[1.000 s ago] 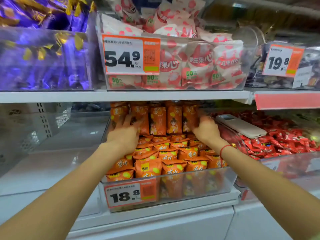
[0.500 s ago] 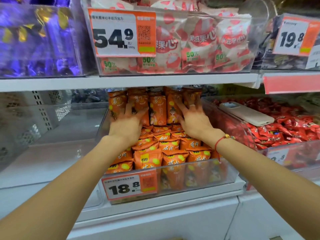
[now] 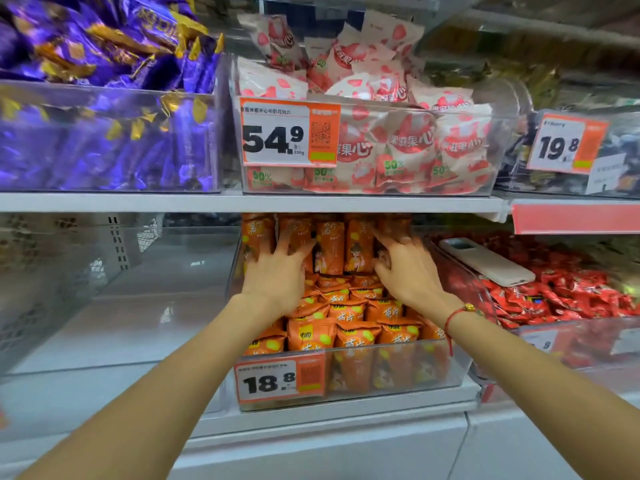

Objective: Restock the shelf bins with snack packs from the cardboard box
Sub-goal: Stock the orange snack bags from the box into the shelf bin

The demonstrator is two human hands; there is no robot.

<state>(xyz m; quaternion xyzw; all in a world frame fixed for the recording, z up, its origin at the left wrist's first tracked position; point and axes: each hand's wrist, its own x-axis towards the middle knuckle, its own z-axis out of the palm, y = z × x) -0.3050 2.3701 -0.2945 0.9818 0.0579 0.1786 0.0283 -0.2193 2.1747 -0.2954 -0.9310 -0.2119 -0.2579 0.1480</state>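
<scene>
The clear bin [image 3: 346, 379] of orange snack packs [image 3: 349, 327] on the lower shelf carries a tag reading 18.8 [image 3: 278, 381]; directly above it the bin of pink-and-white packs [image 3: 398, 147] is tagged 54.9, and up to its right another tag reads 19.8 [image 3: 568, 143]. Inside the orange bin, the left hand [image 3: 277, 275] and right hand [image 3: 408, 271] press spread, straight fingers against the upright back row of packs. A white phone [image 3: 485, 261] lies on the red packs [image 3: 554, 292] just right of that bin.

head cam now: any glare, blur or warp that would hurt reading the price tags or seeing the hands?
Head view: 54.9 tag and 18.8 tag read sharp; the 19.8 tag is soft; wide-angle warp bows the frame edges; reflections haze the empty clear bin; left hand and right hand evenly lit, slightly blurred.
</scene>
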